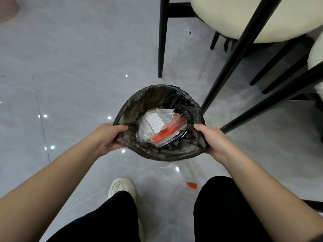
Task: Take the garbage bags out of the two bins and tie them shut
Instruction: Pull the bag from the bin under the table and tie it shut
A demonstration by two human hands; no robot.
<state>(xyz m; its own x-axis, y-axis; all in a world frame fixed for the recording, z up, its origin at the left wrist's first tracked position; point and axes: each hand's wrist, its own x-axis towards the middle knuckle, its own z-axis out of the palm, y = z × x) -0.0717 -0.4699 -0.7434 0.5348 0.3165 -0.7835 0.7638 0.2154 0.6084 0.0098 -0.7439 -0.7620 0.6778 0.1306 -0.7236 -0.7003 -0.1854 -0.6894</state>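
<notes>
Both hands are on the garbage bag (157, 95), which stands on the grey floor (70, 67) in front of my feet, just beside the black chair legs (232, 55). The left hand (111, 137) grips the near-left part of the rim and the right hand (212, 139) grips the near-right part. On each side the thumb lies over the edge and my fingers (201, 127) are clenched on the black film. The ones that go underneath I cannot see.

The mouth is round and stretched, so I judge that the bag is not yet out of its bin. The bin itself is hidden under the folded film.

Inside I see only a paper receipt (154, 122), some clear plastic wrapping (148, 135) and a red packet (167, 131). This should be light, so lifting will need little force. The film looks thin, soft and a little slippery, and I think it can tear if I pull on one small spot. The best place to hold is the doubled rim, where I already have it. There I should peel it off the edge a little at a time and then gather more film into each fist. The stiff corners of the plastic could pierce the wall, so I would not squeeze the middle.
</notes>
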